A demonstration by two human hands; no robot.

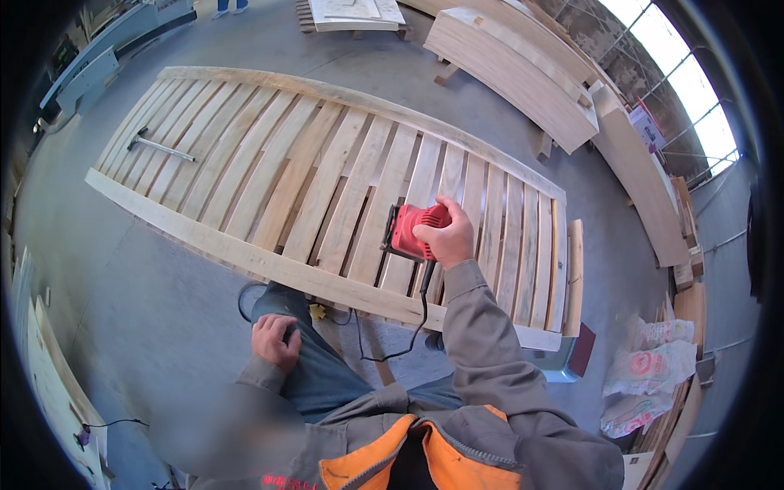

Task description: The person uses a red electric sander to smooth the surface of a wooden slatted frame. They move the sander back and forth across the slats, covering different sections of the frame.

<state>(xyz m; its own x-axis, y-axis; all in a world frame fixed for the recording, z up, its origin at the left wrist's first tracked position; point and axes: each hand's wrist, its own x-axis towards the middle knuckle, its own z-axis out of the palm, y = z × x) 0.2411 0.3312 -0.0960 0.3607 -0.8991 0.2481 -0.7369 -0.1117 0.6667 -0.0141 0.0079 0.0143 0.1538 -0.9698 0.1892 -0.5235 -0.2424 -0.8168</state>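
Head view: we see a long, pale wooden slatted frame lying flat before the person, its slats spanning rail to rail. Beyond it, to the upper right, we note a stack of long, pale wooden panels. Right of the frame's middle, a red, boxy handheld power sander is tilted over the slats, its plate facing left and its black cord trailing; contact we cannot confirm. At the frame's left end lies a T-shaped metal tool. The right hand has its grip clamped round the sander. The left hand rests on the thigh, fingers bent; its grip we cannot tell. We judge the slats all placed; how much wood is smoothed, and how much remains, is indiscernible.
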